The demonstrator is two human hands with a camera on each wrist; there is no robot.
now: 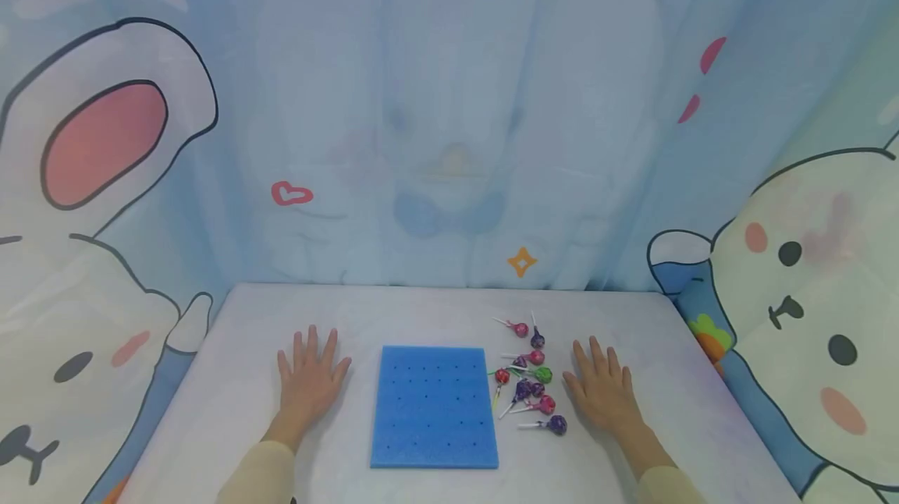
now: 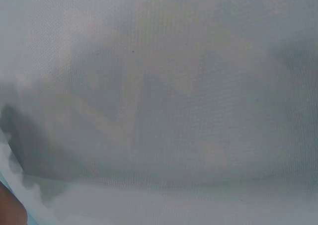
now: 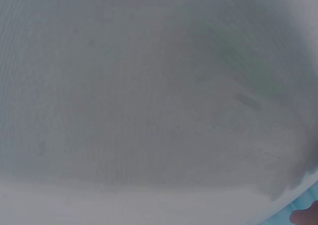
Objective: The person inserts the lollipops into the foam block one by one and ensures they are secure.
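A blue foam block (image 1: 434, 406) with rows of small holes lies flat on the table between my hands. My left hand (image 1: 309, 379) rests palm down on the cloth just left of the block, fingers straight and spread. My right hand (image 1: 602, 387) lies flat the same way to the right of a loose pile of several wrapped lollipops (image 1: 530, 379) in red, pink, purple and green with white sticks. Neither hand holds anything. Both wrist views show only blurred pale cloth close up.
The table (image 1: 435, 309) is covered with a pale cloth and hemmed in by a cartoon-printed curtain (image 1: 449, 137) at the back and both sides. Bare cloth lies beyond the foam block.
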